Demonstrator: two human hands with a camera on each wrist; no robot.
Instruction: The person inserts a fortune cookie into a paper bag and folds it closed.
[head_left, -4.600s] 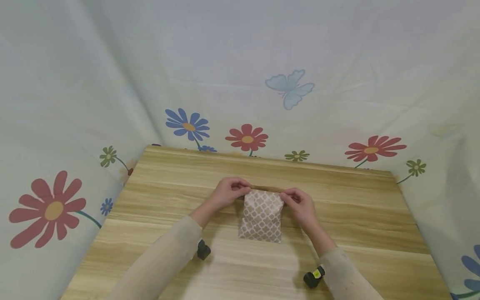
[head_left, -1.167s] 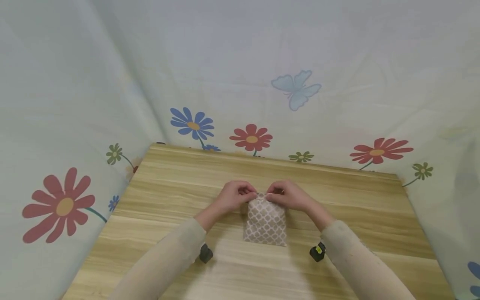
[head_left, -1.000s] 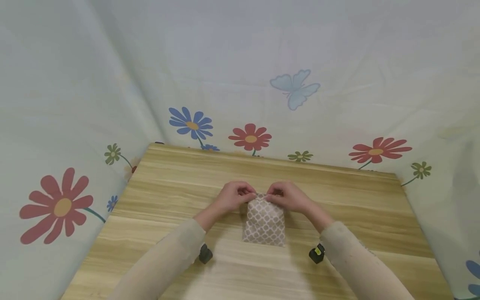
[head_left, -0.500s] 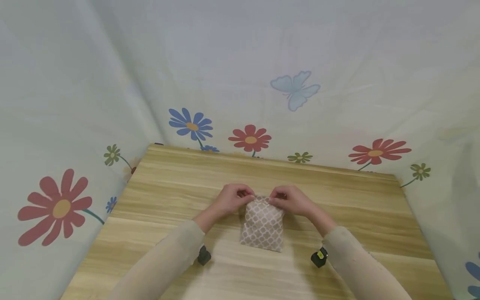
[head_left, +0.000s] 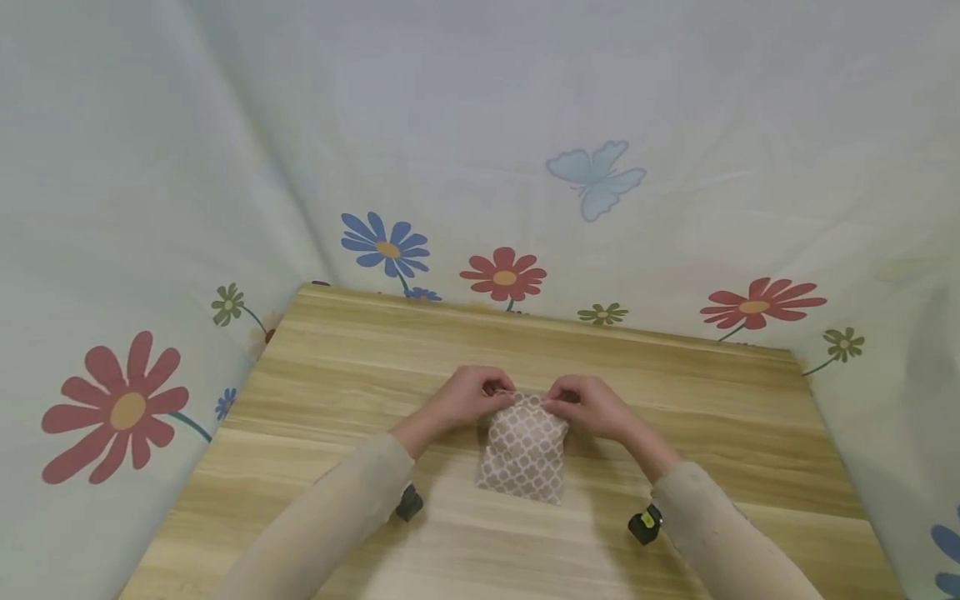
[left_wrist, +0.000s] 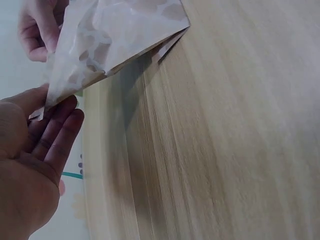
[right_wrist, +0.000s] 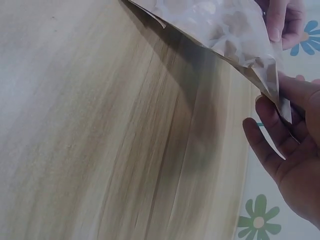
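A small paper bag [head_left: 523, 454] with a white-and-tan quatrefoil print is held over the middle of the table, its bottom edge toward me. My left hand [head_left: 472, 396] pinches the left corner of its top edge between thumb and fingers. At the right corner of that edge, my right hand [head_left: 596, 408] has the same kind of pinch. The top looks narrower than the bottom and is folded at the corners. In the left wrist view, the paper bag [left_wrist: 120, 35] shows a brown inner side along its creased edge. In the right wrist view, the right thumb presses the bag's tip.
The wood-grain table [head_left: 360, 350] stretches out on all sides of the bag. A pale curtain [head_left: 450, 125] with printed flowers and a butterfly stands along its back and sides. Black wrist devices [head_left: 409, 503] show beneath both cuffs.
Earlier the hands were wider apart with a brown strip across the bag's top. They came close together, and over the last second have spread slightly. The brown strip no longer shows from above.
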